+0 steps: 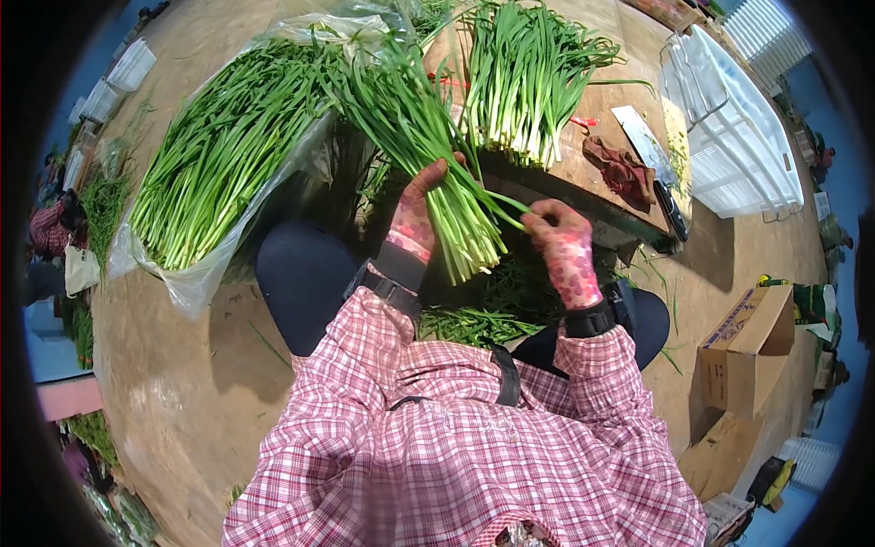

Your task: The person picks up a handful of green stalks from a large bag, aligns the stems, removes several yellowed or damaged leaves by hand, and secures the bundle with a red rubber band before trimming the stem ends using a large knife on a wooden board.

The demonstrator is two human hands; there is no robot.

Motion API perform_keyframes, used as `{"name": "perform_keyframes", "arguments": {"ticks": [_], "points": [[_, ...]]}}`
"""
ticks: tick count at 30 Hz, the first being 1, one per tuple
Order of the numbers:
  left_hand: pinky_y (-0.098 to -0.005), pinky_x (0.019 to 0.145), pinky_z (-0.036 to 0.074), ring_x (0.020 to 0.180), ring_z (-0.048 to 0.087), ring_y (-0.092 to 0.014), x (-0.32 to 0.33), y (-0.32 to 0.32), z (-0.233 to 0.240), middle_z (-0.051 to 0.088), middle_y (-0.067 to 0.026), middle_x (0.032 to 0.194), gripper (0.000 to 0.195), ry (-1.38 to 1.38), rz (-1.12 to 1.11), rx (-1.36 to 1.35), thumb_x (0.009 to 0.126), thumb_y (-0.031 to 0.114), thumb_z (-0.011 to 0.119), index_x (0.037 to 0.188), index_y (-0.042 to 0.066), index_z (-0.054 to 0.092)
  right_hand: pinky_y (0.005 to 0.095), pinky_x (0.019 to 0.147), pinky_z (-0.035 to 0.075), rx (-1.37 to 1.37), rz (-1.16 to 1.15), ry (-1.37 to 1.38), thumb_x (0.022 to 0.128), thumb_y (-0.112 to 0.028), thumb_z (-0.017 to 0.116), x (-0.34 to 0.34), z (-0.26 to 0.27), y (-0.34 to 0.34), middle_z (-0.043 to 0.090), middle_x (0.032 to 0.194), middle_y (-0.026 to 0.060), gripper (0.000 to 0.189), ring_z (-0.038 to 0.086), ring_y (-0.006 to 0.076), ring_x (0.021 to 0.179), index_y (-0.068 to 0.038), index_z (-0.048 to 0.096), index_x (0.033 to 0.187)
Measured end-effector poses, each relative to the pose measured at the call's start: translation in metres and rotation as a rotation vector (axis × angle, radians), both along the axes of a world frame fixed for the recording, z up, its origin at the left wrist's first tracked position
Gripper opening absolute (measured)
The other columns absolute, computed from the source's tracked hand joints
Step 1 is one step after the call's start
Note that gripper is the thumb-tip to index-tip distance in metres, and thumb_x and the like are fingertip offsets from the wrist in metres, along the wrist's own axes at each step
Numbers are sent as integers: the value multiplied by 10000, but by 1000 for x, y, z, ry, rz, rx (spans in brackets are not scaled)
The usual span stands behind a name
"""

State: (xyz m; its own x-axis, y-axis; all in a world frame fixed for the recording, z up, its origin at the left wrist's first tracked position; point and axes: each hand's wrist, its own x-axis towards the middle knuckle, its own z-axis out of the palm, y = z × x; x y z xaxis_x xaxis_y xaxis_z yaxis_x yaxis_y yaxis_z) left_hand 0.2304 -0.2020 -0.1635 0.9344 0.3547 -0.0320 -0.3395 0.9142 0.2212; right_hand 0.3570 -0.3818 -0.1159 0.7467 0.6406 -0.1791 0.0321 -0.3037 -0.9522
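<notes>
My left hand (425, 191) is closed around a bunch of garlic chives (461, 225), its pale stem ends pointing down towards me. To the right of those ends, my right hand (557, 225) pinches one green stalk (509, 207) between thumb and fingers. A large heap of the same greens (225, 150) lies in a clear plastic bag (198, 284) on the left. Another pile of greens (523, 89) rests on a low wooden board (506, 171), stem ends towards me. Right of that pile are a crumpled brown-red cloth (618, 171) and a cleaver (649, 154) with a black handle.
White plastic crates (738, 130) stand beyond the board on the right. An opened cardboard box (738, 355) is on the floor at the right. Loose leaves (475, 327) lie on the floor between my knees. People and more crates (130, 65) appear near the picture's rim.
</notes>
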Motion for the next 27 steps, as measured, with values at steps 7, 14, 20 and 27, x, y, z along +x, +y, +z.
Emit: {"name": "perform_keyframes", "arguments": {"ticks": [7, 14, 20, 27], "points": [[-458, 866, 528, 947, 643, -305, 3, 7, -9, 659, -141, 1000, 371, 29, 22, 43, 923, 245, 545, 1195, -8, 563, 293, 622, 486, -200, -30, -424, 838, -119, 672, 31, -20, -41, 673, 741, 94, 126, 640, 166, 677, -8, 651, 894], [-417, 868, 529, 979, 626, -283, 3, -4, 13, 622, -170, 1162, 405, -5, 61, 13, 905, 233, 596, 1222, -15, 556, 226, 568, 437, 653, -340, 311, 897, -78, 651, 12, 31, 8, 585, 758, 33, 193, 520, 102, 590, 18, 578, 1048], [-411, 858, 535, 949, 643, -275, -3, -1, 4, 661, -128, 1052, 388, 23, 75, -15, 939, 255, 537, 1212, -19, 572, 417, 761, 518, -462, 22, -872, 805, -182, 698, 47, 12, -38, 678, 915, 122, 202, 655, 338, 858, -104, 696, 992], [-441, 821, 541, 914, 641, -302, 4, 3, -1, 658, -130, 996, 362, -48, -11, -72, 937, 288, 550, 1185, 26, 570, 395, 782, 471, 184, 374, -653, 755, -129, 734, -30, 23, 20, 601, 901, 103, 130, 591, 290, 904, -65, 669, 849]]}}
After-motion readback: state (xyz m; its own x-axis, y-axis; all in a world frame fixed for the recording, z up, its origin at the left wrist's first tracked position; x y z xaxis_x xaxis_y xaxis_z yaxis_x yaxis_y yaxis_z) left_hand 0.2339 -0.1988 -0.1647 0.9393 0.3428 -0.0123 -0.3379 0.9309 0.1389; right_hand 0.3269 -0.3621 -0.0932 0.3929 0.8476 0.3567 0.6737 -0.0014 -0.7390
